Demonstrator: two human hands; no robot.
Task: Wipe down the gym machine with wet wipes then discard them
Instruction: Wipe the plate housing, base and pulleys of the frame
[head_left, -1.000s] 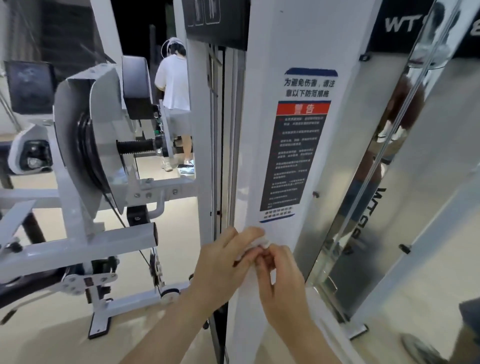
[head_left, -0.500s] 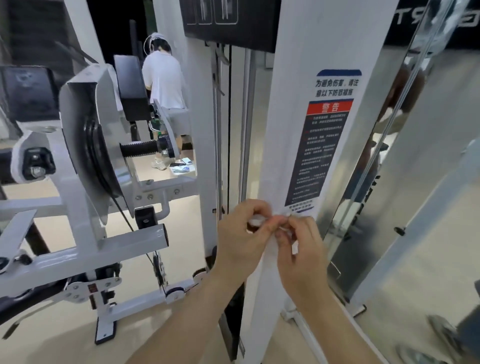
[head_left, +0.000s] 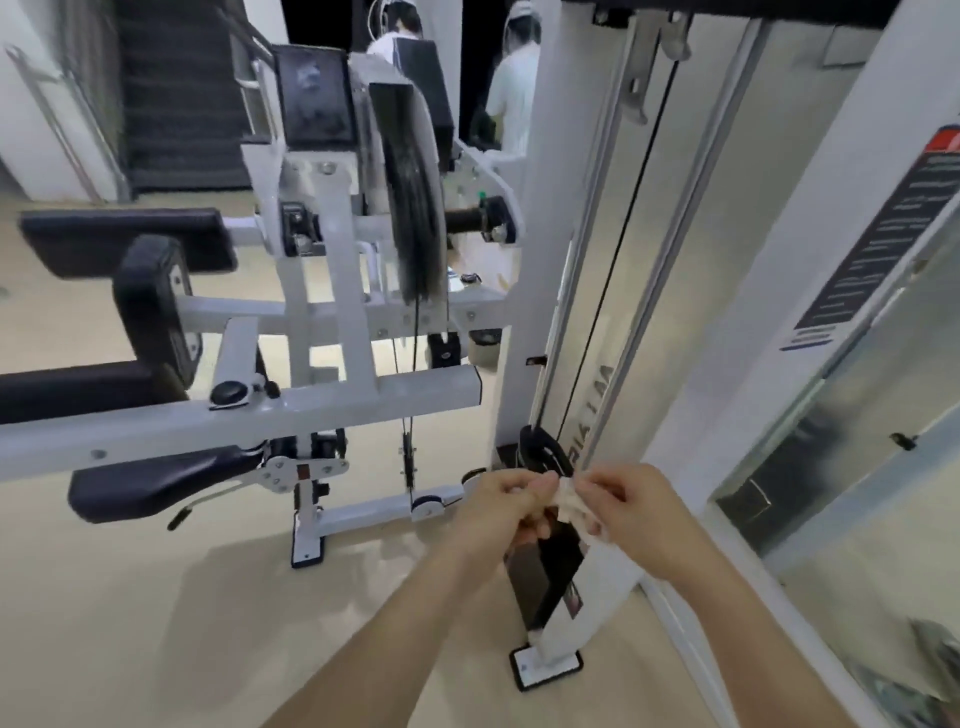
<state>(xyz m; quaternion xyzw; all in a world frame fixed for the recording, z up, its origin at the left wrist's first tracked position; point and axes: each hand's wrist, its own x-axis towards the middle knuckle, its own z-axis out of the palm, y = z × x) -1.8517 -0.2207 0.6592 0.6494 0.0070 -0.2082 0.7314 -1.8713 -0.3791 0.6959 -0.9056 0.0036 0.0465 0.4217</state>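
Observation:
A small crumpled white wet wipe is held between both hands, low in front of the gym machine. My left hand pinches its left side with curled fingers. My right hand pinches its right side, and part of the wipe hangs below the fingers. The white gym machine stands to the left and behind, with its white upright post bearing a warning label at the right.
Black pads and a black seat stick out at the left. A cable and pulley run just behind my hands. A mirror panel lines the right. A person in white stands far behind.
The view has swung left and down, so the warning label now sits at the far right. Both hands stayed together on the wipe and came away from the post, lower in front of the cable.

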